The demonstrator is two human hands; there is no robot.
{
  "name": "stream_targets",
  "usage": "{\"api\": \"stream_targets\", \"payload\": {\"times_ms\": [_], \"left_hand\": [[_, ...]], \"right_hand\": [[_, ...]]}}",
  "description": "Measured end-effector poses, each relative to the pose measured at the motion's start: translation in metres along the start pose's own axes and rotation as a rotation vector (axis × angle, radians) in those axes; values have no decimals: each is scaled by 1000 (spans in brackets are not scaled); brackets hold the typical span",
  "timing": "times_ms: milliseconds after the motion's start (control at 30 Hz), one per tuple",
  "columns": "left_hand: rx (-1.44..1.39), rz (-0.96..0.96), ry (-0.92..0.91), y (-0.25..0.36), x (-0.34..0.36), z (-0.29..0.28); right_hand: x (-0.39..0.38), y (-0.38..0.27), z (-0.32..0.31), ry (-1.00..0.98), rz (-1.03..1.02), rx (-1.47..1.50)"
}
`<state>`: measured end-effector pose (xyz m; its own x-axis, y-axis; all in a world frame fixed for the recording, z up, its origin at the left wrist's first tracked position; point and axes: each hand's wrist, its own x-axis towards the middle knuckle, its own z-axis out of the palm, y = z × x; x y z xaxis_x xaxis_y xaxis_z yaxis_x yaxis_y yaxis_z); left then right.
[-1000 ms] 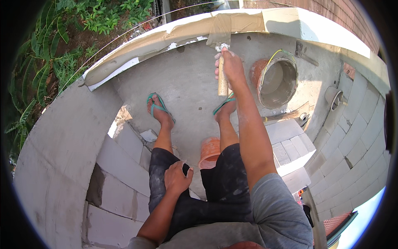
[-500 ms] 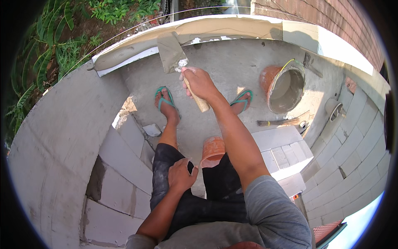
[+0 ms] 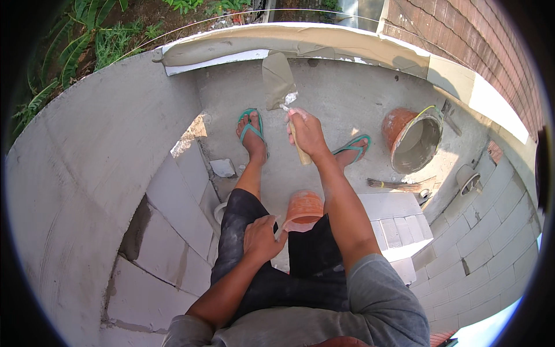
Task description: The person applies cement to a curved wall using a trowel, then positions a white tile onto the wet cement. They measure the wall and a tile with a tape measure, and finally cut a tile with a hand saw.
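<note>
My right hand [image 3: 306, 134] is wrapped round the wooden handle of a trowel [image 3: 277, 80]. Grey mortar coats its broad blade, with a pale lump near the neck. The blade's tip lies at the inner edge of a low wall top [image 3: 231, 49] covered in wet mortar. My left hand [image 3: 264, 240] lies over my left knee, thumb apart from the fingers and nothing visible in it. Just right of that hand, an orange bucket [image 3: 305, 203] stands between my legs, partly hidden by my right thigh.
A larger orange bucket [image 3: 399, 136] of wet mortar is at the right, with a stick broom [image 3: 399, 185] below it. White blocks [image 3: 399, 231] are stacked beside my right leg. A block wall [image 3: 485, 248] bounds the right side, a rendered wall [image 3: 87, 156] the left.
My right hand has drawn the trowel slightly back toward me, its blade turned straighter. My left hand has shifted little on the knee. The whole view has swung a little to the left.
</note>
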<state>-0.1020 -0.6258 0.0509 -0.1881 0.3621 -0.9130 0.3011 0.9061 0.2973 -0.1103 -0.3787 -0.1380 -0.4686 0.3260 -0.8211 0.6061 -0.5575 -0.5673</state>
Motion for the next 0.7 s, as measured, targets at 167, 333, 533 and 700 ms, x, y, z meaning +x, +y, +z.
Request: {"api": "stream_targets", "payload": {"times_ms": [167,333,533,700], "left_hand": [[-18,-20,-43,-12,-2,2],[-54,-25,-53,-14,-5,-5],[-153,5,-6,-23,-9,-11],[-196,18,5,-31,-10,-14]], "right_hand": [[47,4,50,96,-187,-126],[51,10,97,72,-259,-435],[45,-10,144,-37,-290,-683],[82,-35,212,68,-438,-722]]}}
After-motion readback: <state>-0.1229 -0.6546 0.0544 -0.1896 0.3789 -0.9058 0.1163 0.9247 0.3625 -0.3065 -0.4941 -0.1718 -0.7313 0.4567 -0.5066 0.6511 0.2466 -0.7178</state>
